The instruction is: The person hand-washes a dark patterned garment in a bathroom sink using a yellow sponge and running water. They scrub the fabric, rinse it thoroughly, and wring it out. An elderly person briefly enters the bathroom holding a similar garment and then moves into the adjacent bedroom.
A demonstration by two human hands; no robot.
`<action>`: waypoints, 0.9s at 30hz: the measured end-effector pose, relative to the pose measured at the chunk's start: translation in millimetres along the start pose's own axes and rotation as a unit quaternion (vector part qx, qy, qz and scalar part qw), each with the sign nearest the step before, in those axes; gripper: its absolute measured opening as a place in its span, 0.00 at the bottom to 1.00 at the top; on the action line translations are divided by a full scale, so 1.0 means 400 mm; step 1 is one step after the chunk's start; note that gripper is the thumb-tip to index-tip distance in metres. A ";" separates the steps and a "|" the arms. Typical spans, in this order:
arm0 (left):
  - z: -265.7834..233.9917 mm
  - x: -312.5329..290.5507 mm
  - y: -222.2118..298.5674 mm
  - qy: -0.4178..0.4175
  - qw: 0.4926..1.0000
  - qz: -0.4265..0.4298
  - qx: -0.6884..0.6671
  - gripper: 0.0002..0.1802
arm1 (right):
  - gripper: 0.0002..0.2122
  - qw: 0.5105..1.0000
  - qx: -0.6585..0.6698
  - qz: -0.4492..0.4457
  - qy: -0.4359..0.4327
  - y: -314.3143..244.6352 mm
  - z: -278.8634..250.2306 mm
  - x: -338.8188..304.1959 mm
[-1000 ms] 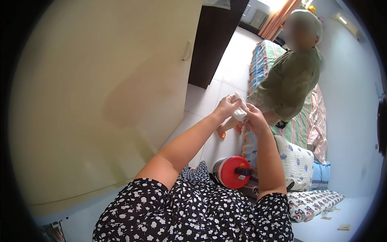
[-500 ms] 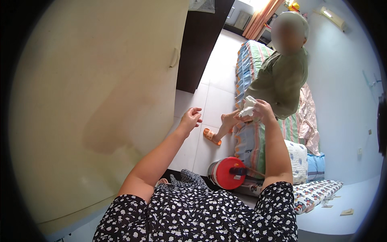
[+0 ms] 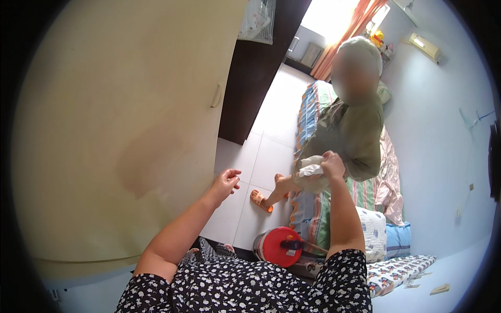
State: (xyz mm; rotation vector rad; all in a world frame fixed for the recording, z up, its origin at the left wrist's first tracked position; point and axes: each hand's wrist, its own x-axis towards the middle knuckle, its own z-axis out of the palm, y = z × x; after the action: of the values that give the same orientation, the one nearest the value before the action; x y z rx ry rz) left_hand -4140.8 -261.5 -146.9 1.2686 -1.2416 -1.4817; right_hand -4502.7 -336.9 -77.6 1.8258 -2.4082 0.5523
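Note:
My right hand (image 3: 333,165) is closed on a thin white tissue (image 3: 311,170), which looks like paper and hangs from the fingers in loose folds. It is held in front of a seated person (image 3: 364,136) in an olive-green top, near that person's lap; whether the tissue touches the person I cannot tell. My left hand (image 3: 225,185) hovers over the tiled floor beside the cream cabinet door (image 3: 125,104). Its fingers are loosely bent and apart, with nothing in them.
The person sits on a bed with a striped cover (image 3: 313,219). An orange slipper (image 3: 261,201) is on the person's foot. Near me stands a bucket with a red lid (image 3: 276,248), a dark object (image 3: 292,244) on top. A dark brown cabinet (image 3: 250,83) juts out beyond the cream door.
The whole view has tilted up, so things sit lower in it. My right hand still grips the tissue, which now hangs flatter and more spread out. My left hand remains empty.

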 end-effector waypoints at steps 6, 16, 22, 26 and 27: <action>0.030 -0.074 -0.018 0.021 1.000 -0.012 -0.001 0.14 | 0.15 0.995 0.053 -0.027 -0.074 0.047 0.039 -0.003; -0.036 -0.333 -0.006 0.001 1.000 0.009 -0.018 0.12 | 0.13 0.966 0.257 -0.039 -0.012 0.080 0.064 -0.118; -0.226 -0.724 -0.021 -0.049 0.999 0.006 0.011 0.11 | 0.07 0.919 0.332 -0.191 -0.091 -0.063 0.331 -0.361; -0.420 -1.115 -0.127 0.012 1.000 -0.009 -0.007 0.11 | 0.12 0.798 0.334 -0.146 -0.480 -0.450 0.372 -0.813; -0.460 -1.210 -0.153 0.049 0.999 -0.012 -0.015 0.12 | 0.14 0.773 0.278 -0.206 -0.531 -0.542 0.382 -0.913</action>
State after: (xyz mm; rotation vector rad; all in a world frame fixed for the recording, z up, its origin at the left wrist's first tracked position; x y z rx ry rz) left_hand -3875.4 186.2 -116.0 1.3249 -1.1397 -1.4322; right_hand -4167.4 -100.8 -266.1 3.5878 -2.2325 0.1710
